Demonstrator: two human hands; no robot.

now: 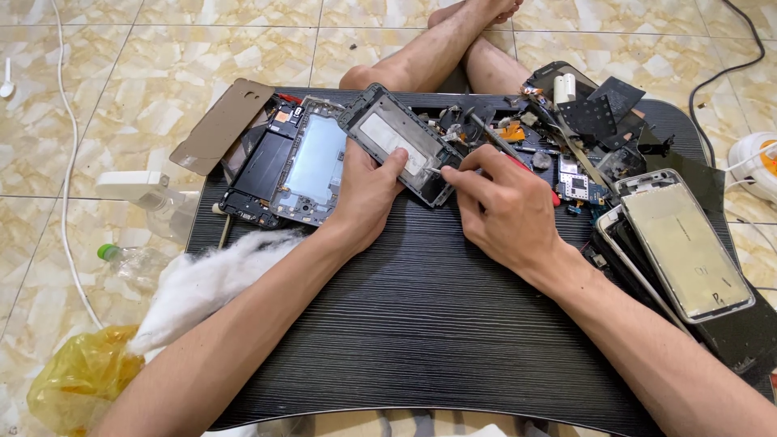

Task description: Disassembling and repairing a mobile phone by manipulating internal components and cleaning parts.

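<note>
Just above the middle of the frame, your left hand [368, 194] clasps the dark phone frame [401, 144], thumb pressed on its pale inner panel. Its long axis runs from upper left down to lower right, tilted up off the black table [421, 324]. Your right hand [502, 212] pinches a thin tool [435, 171], its tip touching the frame's lower right end. That end lies nearer the right hand, directly left of its fingertips.
</note>
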